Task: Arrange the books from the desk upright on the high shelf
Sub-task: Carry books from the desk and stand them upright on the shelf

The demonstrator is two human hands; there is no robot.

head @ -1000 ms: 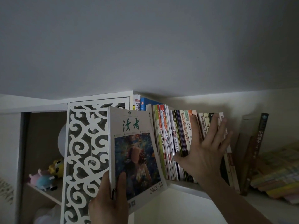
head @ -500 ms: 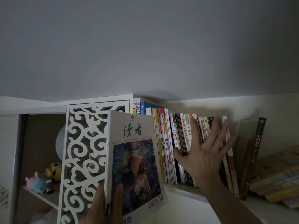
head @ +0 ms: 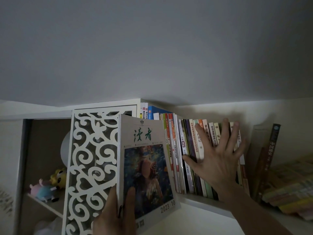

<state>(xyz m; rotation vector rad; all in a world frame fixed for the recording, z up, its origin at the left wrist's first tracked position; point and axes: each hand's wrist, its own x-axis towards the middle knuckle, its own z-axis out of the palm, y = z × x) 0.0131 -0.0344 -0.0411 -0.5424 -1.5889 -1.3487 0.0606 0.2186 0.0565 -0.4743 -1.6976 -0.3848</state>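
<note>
head view, dim light. the left hand [head: 115,216] grips a magazine [head: 145,170] by its lower left corner, thumb curled over the front cover and fingers behind; the cover shows green characters, a painted picture and "2023 10". the magazine stands near upright, just in front of the left end of the row of books [head: 189,150] and beside a white fretwork panel [head: 89,167]; whether it touches the row cannot be told. the right hand [head: 218,160] lies flat with fingers spread and straight, pressing on the spines in the right part of the row, thumb stretched out to the left. the row stands upright on the high shelf [head: 199,202], with taller blue and white spines at its far left end. to the right of the row a dark book [head: 271,150] leans against the wall, and further right a stack of books [head: 291,189] lies flat. in the left compartment, behind the panel, small plush toys [head: 49,185] sit on a lower board.

against the frames a second and half a second ago, both hands keep the same hold: the left one clamped on the magazine, the right one open on the spines. the magazine sits slightly lower and nearer in view, and the right hand's fingertips reach a little higher on the spines. the leaning book and the stack are unmoved.
</note>
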